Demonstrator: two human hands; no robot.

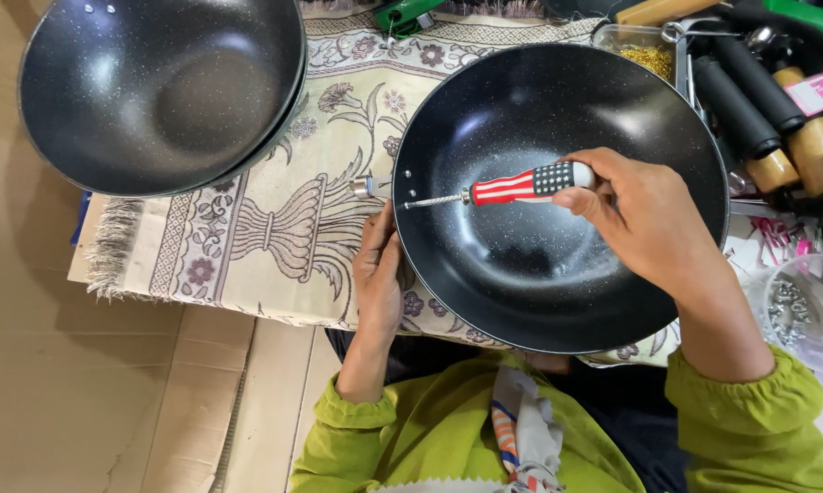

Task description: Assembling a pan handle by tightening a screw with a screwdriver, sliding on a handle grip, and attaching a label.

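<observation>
1. Right hand (644,215) grips one striped screwdriver (512,186), tip at the near pan's (558,274) left inner wall.
2. Left hand (378,278), fingers flat, presses that pan's outer rim.
3. Second dark pan (160,91) sits far left on one patterned mat (274,228).

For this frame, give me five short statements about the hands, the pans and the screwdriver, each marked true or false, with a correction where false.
1. The right hand holds a screwdriver with a red, white and blue striped handle. True.
2. The screwdriver's tip points at the right-hand wall of the black speckled non-stick pan. False: it points at the left-hand wall, near two small rivets.
3. The left hand rests against the outside of that pan's rim. True.
4. The second black speckled pan lies upside down. False: it sits open side up, at the upper left.
5. Both pans sit on bare cardboard. False: they rest on a beige floral woven mat with a fringe.
</observation>
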